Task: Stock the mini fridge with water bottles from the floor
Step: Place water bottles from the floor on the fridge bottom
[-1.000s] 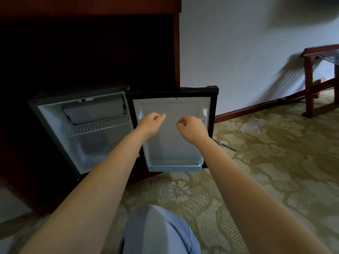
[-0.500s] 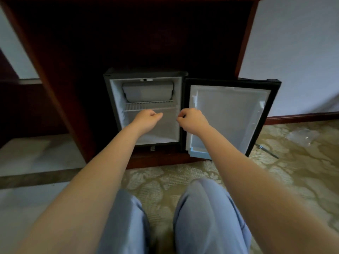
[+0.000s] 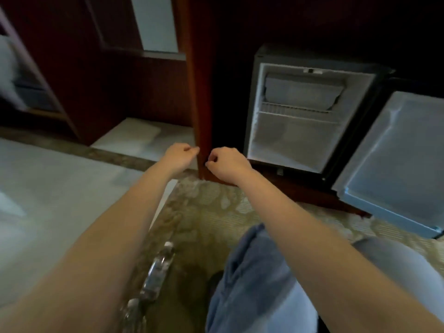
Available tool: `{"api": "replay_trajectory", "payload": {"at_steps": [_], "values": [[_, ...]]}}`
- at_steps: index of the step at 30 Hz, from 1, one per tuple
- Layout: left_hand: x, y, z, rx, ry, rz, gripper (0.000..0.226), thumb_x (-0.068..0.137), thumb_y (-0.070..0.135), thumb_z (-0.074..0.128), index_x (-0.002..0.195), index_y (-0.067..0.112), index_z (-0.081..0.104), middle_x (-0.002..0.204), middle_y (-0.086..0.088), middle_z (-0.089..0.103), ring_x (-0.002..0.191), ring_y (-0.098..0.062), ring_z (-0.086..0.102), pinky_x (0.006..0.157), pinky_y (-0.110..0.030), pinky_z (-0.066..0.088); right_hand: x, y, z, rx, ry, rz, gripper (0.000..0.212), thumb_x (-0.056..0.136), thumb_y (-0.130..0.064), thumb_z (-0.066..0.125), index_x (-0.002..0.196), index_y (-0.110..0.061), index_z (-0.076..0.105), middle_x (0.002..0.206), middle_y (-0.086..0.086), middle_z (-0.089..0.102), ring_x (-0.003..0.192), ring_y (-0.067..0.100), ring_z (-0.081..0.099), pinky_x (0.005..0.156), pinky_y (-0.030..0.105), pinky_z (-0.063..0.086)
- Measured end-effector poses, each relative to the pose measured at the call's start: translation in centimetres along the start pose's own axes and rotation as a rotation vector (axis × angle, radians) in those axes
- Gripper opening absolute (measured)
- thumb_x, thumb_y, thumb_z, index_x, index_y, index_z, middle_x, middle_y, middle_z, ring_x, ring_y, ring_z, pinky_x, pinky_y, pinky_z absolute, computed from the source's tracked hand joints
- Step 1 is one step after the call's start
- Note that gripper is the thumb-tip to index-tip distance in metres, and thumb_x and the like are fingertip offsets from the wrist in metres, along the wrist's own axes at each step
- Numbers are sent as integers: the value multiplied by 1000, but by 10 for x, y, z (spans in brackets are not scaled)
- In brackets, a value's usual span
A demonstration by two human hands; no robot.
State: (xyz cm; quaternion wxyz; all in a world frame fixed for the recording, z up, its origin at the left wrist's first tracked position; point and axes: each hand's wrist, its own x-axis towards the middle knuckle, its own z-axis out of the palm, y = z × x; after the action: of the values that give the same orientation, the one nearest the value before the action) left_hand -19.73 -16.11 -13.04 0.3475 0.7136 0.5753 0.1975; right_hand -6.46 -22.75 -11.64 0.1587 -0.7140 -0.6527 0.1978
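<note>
The mini fridge (image 3: pixel 298 140) stands in a dark wood cabinet at the upper right, its door (image 3: pixel 396 162) swung wide to the right. Its white inside holds a freezer box and a wire shelf, with no bottles visible. A clear water bottle (image 3: pixel 157 275) lies on the floor at the bottom centre-left, and the cap of a second bottle (image 3: pixel 132 308) shows below it. My left hand (image 3: pixel 181 157) and right hand (image 3: pixel 228 164) hang in the air left of the fridge, fingers loosely curled, holding nothing.
A wooden cabinet post (image 3: pixel 199 104) rises just behind my hands. Pale tile floor (image 3: pixel 48 193) lies on the left, patterned carpet (image 3: pixel 206 212) under my blue-trousered knees (image 3: pixel 259 272). More dark shelving (image 3: pixel 60 80) fills the upper left.
The view has swung left and down, so the fridge moved to the right and the bottles on the floor came into sight. Both hands keep their loose pose.
</note>
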Motion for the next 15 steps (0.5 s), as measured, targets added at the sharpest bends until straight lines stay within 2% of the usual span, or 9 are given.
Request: {"api": "replay_trajectory", "payload": {"at_steps": [2, 6, 9, 12, 14, 15], "values": [[-4, -34, -6, -8, 7, -66, 27, 98, 27, 44, 89, 5, 57, 88, -16, 53, 74, -22, 50, 67, -31, 39, 11, -22, 34, -40, -74, -39, 26, 93, -30, 48, 109, -17, 63, 109, 7, 62, 98, 27, 60, 69, 33, 46], [-12, -100, -6, -23, 46, -186, 24, 96, 27, 47, 87, 7, 58, 93, -17, 57, 87, -26, 53, 80, -39, 42, 26, -48, 97, -104, -213, -78, 21, 92, -27, 46, 106, -20, 60, 115, 6, 60, 101, 26, 58, 70, 31, 43], [-18, -149, 5, -29, 31, -286, 26, 95, 27, 48, 85, 5, 58, 96, -23, 60, 86, -27, 53, 79, -40, 43, 34, -52, 138, -135, -322, -108, 12, 92, -26, 45, 95, -20, 55, 106, 5, 61, 89, 23, 57, 64, 31, 42], [-24, -193, 21, -103, 1, -436, 30, 93, 32, 52, 93, 3, 61, 93, -24, 60, 83, -29, 54, 80, -38, 46, 39, -43, 166, -183, -423, -113, 12, 93, -26, 46, 95, -18, 55, 95, 2, 57, 81, 19, 54, 59, 29, 40], [-25, -218, 33, -124, -51, -539, 37, 93, 34, 52, 103, 0, 62, 101, -29, 61, 96, -37, 59, 91, -43, 47, 45, -34, 177, -209, -487, -115, 17, 94, -25, 47, 102, -15, 57, 99, 3, 58, 84, 19, 55, 58, 28, 39], [-25, -227, 39, -124, -75, -579, 40, 93, 35, 53, 107, -1, 62, 107, -27, 62, 103, -38, 58, 95, -44, 46, 49, -30, 182, -207, -510, -113, 22, 94, -25, 48, 109, -13, 59, 104, 5, 59, 89, 21, 57, 62, 29, 43]]}}
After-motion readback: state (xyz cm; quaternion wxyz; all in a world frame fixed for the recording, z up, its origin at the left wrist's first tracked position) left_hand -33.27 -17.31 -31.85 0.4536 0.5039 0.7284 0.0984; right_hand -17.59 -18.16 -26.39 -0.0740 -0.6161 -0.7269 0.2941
